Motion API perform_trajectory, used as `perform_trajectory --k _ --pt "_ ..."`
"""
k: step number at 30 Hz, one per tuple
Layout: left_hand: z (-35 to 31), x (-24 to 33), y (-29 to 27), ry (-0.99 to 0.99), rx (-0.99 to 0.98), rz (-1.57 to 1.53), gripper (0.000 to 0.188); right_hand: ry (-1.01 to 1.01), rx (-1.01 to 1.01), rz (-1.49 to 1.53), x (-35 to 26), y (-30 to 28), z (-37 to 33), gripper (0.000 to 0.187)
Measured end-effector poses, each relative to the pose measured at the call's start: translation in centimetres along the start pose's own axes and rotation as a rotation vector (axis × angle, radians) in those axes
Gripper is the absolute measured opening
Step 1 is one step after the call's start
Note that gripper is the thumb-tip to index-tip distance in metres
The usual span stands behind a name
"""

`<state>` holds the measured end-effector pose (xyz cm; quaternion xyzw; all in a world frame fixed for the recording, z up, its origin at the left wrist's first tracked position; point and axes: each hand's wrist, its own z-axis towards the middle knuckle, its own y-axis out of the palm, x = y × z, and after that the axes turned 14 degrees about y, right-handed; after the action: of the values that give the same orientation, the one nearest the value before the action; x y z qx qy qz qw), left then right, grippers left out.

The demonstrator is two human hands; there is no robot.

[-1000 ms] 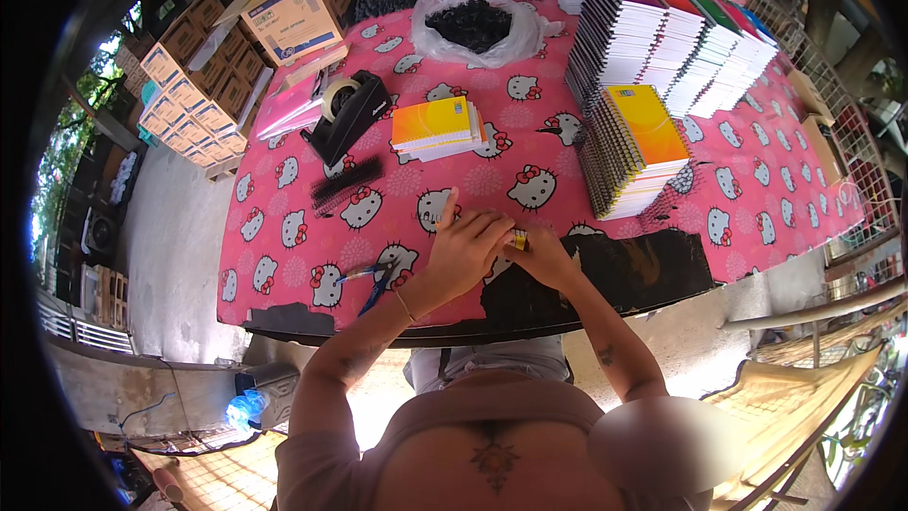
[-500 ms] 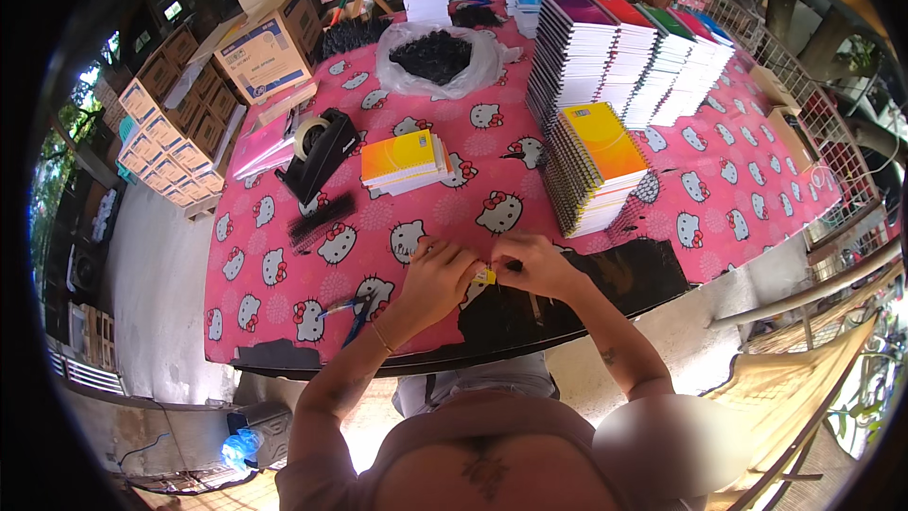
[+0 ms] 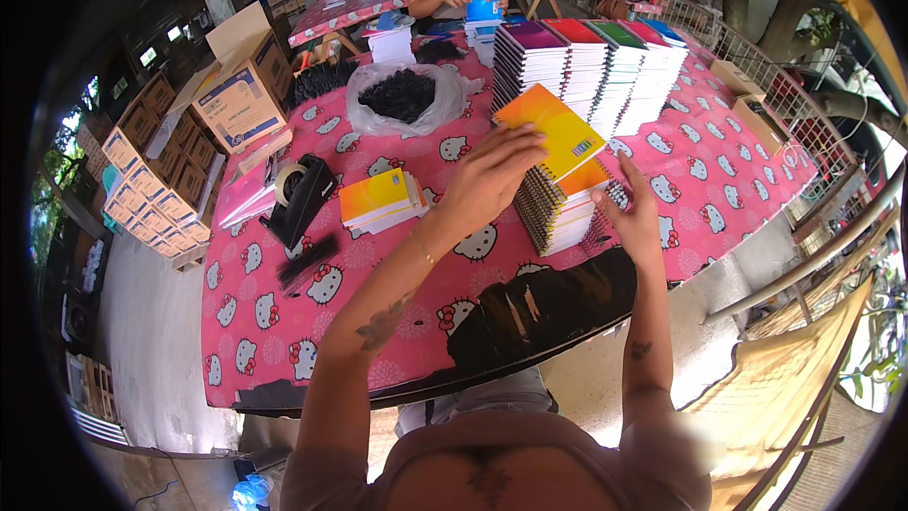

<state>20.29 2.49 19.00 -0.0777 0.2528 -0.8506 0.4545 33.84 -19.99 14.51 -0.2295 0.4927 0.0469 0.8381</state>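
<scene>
Fingers and thumb of my right hand (image 3: pixel 636 218) stand apart beside the spiral-bound stack (image 3: pixel 558 227). Just beyond, the yellow notebook (image 3: pixel 567 137) angles over it, long axis far-left to near-right. My left hand (image 3: pixel 497 166) overlaps its left side; thumb hidden, I cannot tell whether that grip clamps. Farther off, the plastic bag's (image 3: pixel 452 106) dark contents blur together.
</scene>
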Motion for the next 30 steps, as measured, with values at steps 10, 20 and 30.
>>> perform_trajectory --k 10,20,30 --pt "-2.4 -1.6 3.0 -0.061 -0.197 -0.112 0.031 0.112 -0.157 0.183 2.8 0.4 0.9 0.06" --pt "-21.0 -0.7 -12.5 -0.528 -0.342 0.476 0.03 -0.235 0.215 0.059 -2.9 -0.7 -6.7 0.022" --pt "-17.5 7.2 -8.6 -0.405 -0.38 0.41 0.033 -0.167 -0.359 0.21 -3.0 13.4 -9.2 0.038"
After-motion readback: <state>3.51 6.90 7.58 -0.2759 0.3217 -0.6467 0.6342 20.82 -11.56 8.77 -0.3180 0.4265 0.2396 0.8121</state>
